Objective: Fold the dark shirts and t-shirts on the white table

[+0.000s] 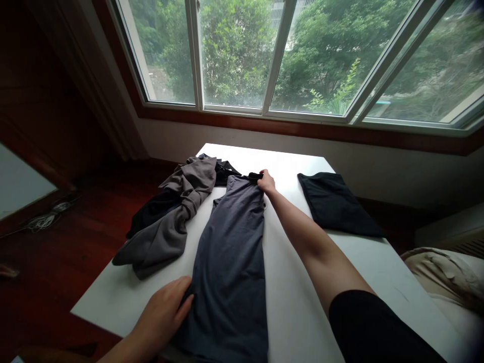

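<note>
A long slate-grey garment (230,252) lies folded lengthwise down the middle of the white table (298,312). My right hand (266,182) reaches to its far end and pinches the dark collar edge there. My left hand (164,312) rests at the near left edge of the same garment, fingers curled onto the cloth. The rest of the garment lies flat between the two hands.
A crumpled pile of brown-grey and black clothes (172,217) lies at the table's left, partly hanging over the edge. A folded black garment (336,201) sits at the right. Large windows (234,55) run behind the table; a beige cushion (442,272) is at the right.
</note>
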The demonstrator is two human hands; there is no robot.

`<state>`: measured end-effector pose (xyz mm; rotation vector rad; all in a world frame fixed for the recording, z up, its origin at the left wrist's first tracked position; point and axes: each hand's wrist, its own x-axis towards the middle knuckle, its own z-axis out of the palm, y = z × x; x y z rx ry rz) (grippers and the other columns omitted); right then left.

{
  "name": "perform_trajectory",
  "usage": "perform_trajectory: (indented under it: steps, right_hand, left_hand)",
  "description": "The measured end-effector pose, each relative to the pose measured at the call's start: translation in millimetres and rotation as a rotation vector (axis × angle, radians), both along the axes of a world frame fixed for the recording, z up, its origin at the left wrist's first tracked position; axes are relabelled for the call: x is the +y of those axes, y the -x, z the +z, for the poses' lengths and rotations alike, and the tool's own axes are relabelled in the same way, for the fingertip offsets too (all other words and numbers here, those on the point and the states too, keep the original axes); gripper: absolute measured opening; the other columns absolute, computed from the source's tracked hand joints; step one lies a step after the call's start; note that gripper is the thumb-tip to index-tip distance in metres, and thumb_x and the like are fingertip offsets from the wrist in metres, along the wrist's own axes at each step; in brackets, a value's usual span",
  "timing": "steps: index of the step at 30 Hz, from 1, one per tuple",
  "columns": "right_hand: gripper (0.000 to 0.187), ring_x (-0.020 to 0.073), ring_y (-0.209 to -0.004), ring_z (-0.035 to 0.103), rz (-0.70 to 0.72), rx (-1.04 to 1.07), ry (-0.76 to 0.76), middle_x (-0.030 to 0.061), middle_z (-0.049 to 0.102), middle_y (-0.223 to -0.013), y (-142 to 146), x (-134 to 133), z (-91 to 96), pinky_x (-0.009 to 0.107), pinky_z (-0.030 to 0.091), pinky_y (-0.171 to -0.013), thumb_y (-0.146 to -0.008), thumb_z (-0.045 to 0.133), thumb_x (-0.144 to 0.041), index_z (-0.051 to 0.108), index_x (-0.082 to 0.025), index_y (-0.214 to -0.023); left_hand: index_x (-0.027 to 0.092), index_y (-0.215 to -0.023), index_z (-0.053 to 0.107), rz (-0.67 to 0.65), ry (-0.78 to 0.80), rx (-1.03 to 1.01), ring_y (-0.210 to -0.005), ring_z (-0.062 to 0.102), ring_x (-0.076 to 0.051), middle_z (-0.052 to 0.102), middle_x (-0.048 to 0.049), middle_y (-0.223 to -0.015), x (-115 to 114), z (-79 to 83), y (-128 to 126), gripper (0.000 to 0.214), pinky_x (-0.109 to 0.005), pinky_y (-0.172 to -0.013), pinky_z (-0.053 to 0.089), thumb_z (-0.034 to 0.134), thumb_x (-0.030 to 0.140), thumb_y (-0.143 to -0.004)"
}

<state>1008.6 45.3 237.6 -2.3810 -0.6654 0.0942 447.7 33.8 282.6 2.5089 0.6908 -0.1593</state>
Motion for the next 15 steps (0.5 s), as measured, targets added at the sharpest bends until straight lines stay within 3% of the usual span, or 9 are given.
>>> perform_trajectory:
  steps: [4,10,13,15]
  right_hand:
    - [0.062,0.0291,-0.109,0.064,-0.049,-0.015,-0.096,0.0129,0.069,-0.119,-31.8,-24.6,4.5,0.040,0.050,-0.097,-0.074,0.058,-0.010,0.054,-0.023,-0.134]
    - [0.060,0.0259,-0.105,0.064,-0.088,-0.034,-0.239,0.0098,0.070,-0.115,-80.0,-77.6,14.4,0.037,0.051,-0.096,-0.066,0.055,-0.008,0.063,-0.021,-0.123]
    - [0.056,0.0232,-0.100,0.064,-0.133,0.010,-0.325,0.0082,0.070,-0.112,-95.4,-96.1,21.4,0.034,0.053,-0.092,-0.067,0.056,-0.009,0.064,-0.020,-0.121]
    - [0.056,0.0213,-0.094,0.065,-0.179,0.099,-0.396,0.0084,0.069,-0.112,-100.7,-102.0,28.3,0.033,0.055,-0.086,-0.072,0.058,-0.013,0.060,-0.019,-0.127]
  left_hand:
    - [0.027,-0.121,0.057,0.034,0.105,-0.019,-0.105,0.070,-0.026,0.074,-0.0055,-0.108,-2.3,-1.8,-17.3,0.025,-0.032,-0.087,0.047,0.043,0.036,-0.103]
    - [0.027,-0.113,0.054,0.081,0.200,-0.094,-0.104,0.070,-0.024,0.074,-0.0041,-0.109,-3.3,-0.3,-51.2,0.016,-0.031,-0.086,0.046,0.048,0.034,-0.100]
    - [0.027,-0.129,0.053,0.086,0.231,-0.121,-0.102,0.070,-0.025,0.074,-0.0041,-0.109,-8.2,1.2,-65.9,0.031,-0.032,-0.087,0.047,0.050,0.033,-0.099]
    - [0.028,-0.148,0.043,0.081,0.267,-0.173,-0.093,0.070,-0.022,0.073,-0.0033,-0.106,-11.2,3.0,-76.8,0.050,-0.031,-0.086,0.049,0.050,0.033,-0.099]
